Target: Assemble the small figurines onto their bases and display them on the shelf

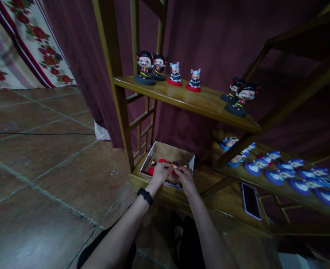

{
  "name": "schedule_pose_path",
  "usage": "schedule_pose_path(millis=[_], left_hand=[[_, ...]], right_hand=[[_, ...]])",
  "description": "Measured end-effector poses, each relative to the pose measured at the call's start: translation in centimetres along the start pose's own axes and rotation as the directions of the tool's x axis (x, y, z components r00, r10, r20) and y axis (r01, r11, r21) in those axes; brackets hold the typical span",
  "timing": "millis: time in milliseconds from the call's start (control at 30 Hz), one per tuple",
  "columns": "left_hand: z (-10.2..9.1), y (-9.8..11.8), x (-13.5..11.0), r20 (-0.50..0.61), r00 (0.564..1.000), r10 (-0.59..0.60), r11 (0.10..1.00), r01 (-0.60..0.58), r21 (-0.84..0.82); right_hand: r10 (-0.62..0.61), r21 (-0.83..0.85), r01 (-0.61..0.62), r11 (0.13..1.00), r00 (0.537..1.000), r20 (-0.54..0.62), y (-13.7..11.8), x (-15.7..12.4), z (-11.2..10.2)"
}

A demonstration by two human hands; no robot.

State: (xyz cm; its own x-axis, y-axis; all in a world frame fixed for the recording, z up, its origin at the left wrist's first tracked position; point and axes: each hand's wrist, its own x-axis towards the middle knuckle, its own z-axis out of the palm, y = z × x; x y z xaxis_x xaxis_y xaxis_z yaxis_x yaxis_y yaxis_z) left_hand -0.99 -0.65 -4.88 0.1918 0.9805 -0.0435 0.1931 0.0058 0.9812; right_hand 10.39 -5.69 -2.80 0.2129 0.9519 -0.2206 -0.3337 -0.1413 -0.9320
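Both hands work over an open cardboard box (167,150) on the lowest shelf. Between them they pinch a small black-haired figurine (175,164). My left hand (162,170), with a black band on its wrist, grips it from the left. From the right, the fingers of my right hand (184,175) close on the same figurine. Inside the box lie another small figurine (153,162) at the left, one more figurine (186,166) at the right, and red round bases (151,171) partly hidden by my left hand.
Several figurines stand on the upper shelf (181,93). On the right shelf are several blue-and-white figurines (256,166). A phone (251,201) lies on the lower shelf at right. Wooden posts (117,93) frame the shelves; a black cable (41,133) crosses the tiled floor.
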Motion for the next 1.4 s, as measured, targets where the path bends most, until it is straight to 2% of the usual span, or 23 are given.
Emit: schedule_pose_path(millis=[833, 967, 1167, 1400], left_hand=[[-0.1, 1.3, -0.8, -0.020, 0.999, -0.025, 0.998, 0.026, 0.053], [-0.2, 1.3, -0.8, -0.013, 1.000, 0.006, 0.994, -0.004, 0.106], [0.0, 1.6, -1.2, 0.005, 0.993, 0.115, 0.957, -0.113, 0.266], [0.1, 2.4, -1.7, 0.023, 0.991, 0.132, 0.917, -0.131, 0.378]], right_hand=[[0.027, -0.007, -0.027, 1.000, 0.999, -0.030, 0.3, 0.4, -0.3], [0.025, -0.016, -0.026, 1.000, 1.000, -0.016, 0.7, 0.6, -0.5], [0.043, -0.004, -0.043, 0.999, 0.999, -0.025, 1.3, 1.1, -1.0], [0.086, 0.066, -0.085, 0.994, 0.996, -0.013, 1.0, 0.9, -1.1]])
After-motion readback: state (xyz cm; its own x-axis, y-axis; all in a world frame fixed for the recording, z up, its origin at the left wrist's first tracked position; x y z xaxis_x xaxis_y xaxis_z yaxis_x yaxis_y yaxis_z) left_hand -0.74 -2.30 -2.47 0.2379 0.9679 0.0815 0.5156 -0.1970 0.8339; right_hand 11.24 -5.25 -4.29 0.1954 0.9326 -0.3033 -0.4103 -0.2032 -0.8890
